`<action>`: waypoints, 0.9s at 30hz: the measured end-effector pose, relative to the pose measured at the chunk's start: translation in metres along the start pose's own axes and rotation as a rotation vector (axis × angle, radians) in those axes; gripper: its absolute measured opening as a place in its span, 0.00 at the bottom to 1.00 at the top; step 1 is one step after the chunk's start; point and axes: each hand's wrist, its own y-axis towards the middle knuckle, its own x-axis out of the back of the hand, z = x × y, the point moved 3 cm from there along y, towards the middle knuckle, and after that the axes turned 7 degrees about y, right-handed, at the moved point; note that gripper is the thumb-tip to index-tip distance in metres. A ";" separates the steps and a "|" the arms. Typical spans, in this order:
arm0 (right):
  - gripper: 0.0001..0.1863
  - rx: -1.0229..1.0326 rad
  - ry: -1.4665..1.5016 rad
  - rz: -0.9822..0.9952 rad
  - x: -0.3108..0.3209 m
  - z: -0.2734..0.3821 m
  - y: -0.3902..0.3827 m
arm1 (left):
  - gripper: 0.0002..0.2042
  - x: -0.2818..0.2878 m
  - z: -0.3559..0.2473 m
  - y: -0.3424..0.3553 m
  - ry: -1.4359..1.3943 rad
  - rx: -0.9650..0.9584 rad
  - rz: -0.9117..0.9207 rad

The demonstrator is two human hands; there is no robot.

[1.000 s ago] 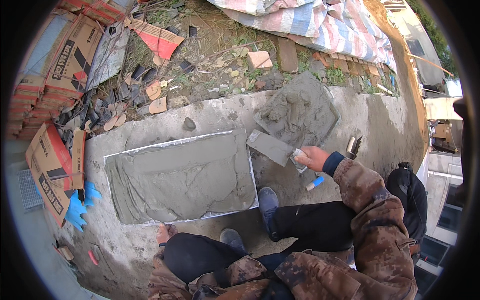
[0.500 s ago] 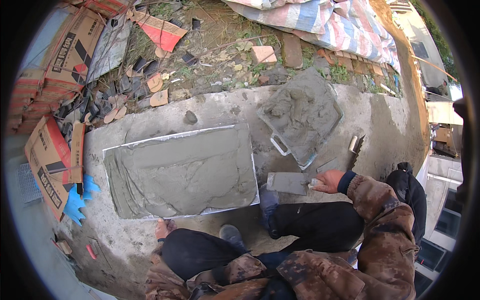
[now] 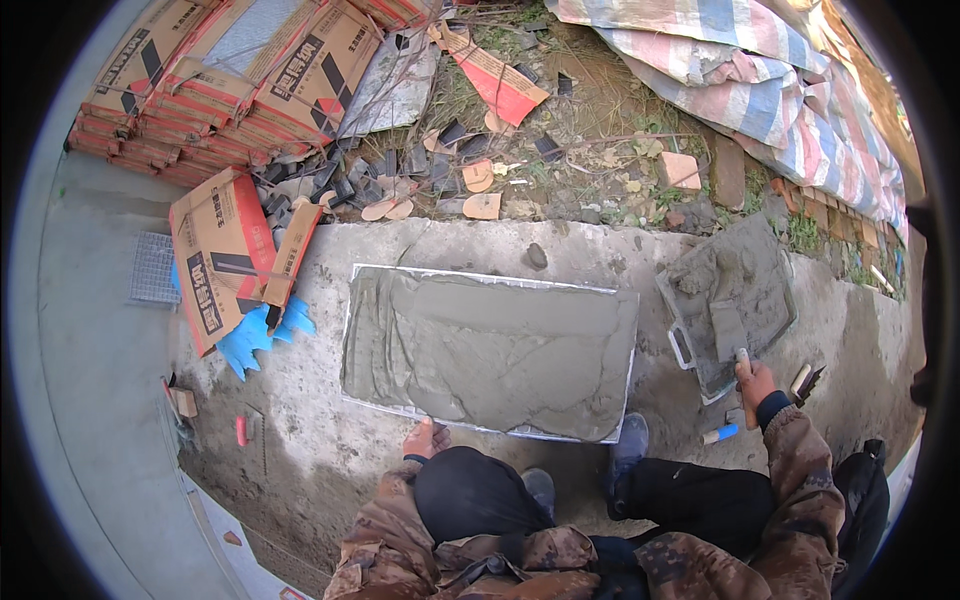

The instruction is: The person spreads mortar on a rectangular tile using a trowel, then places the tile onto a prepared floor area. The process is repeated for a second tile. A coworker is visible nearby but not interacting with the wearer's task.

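Note:
A rectangular tile (image 3: 490,350) with a white rim lies before me, its top coated in wet grey mortar, with ridges toward its left end. My left hand (image 3: 427,438) grips its near edge; the fingertips underneath are hidden. My right hand (image 3: 757,386) is closed round the pale handle of a flat trowel (image 3: 727,330). The trowel's blade rests in the mortar (image 3: 735,262) that fills a shallow tub (image 3: 682,346), whose open handle faces the tile. Beside my right hand lie a notched trowel (image 3: 804,384) and a blue-handled tool (image 3: 720,434).
Stacked cardboard boxes (image 3: 290,80) and a torn carton (image 3: 215,260) stand at the left, with blue plastic (image 3: 255,340) underneath. A red-handled tool (image 3: 241,430) lies on the concrete. Rubble and a striped tarp (image 3: 760,90) line the far side. My boots (image 3: 628,445) are near the tile.
The view has swung right-to-left, so everything sits further right. My right hand has carried the trowel forward from beside the tile into the tub's mortar. My left hand stays at the tile's edge.

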 end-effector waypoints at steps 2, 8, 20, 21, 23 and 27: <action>0.13 0.053 -0.056 0.015 -0.003 -0.016 0.014 | 0.19 -0.003 -0.002 -0.004 -0.001 0.022 -0.026; 0.18 0.296 -0.700 -0.120 0.030 -0.013 -0.001 | 0.21 0.003 -0.009 -0.036 0.126 0.091 0.010; 0.19 0.744 -0.477 -0.070 -0.001 0.146 -0.263 | 0.14 -0.071 -0.157 -0.239 0.689 -0.530 -0.103; 0.19 0.802 -0.589 -0.026 -0.003 0.150 -0.268 | 0.14 -0.089 -0.166 -0.256 0.885 -0.706 -0.101; 0.17 0.881 -0.503 -0.003 -0.006 0.157 -0.264 | 0.14 -0.115 -0.171 -0.275 1.032 -0.801 -0.045; 0.17 0.813 -0.506 0.098 -0.003 0.163 -0.263 | 0.15 -0.132 -0.175 -0.296 1.108 -0.849 0.020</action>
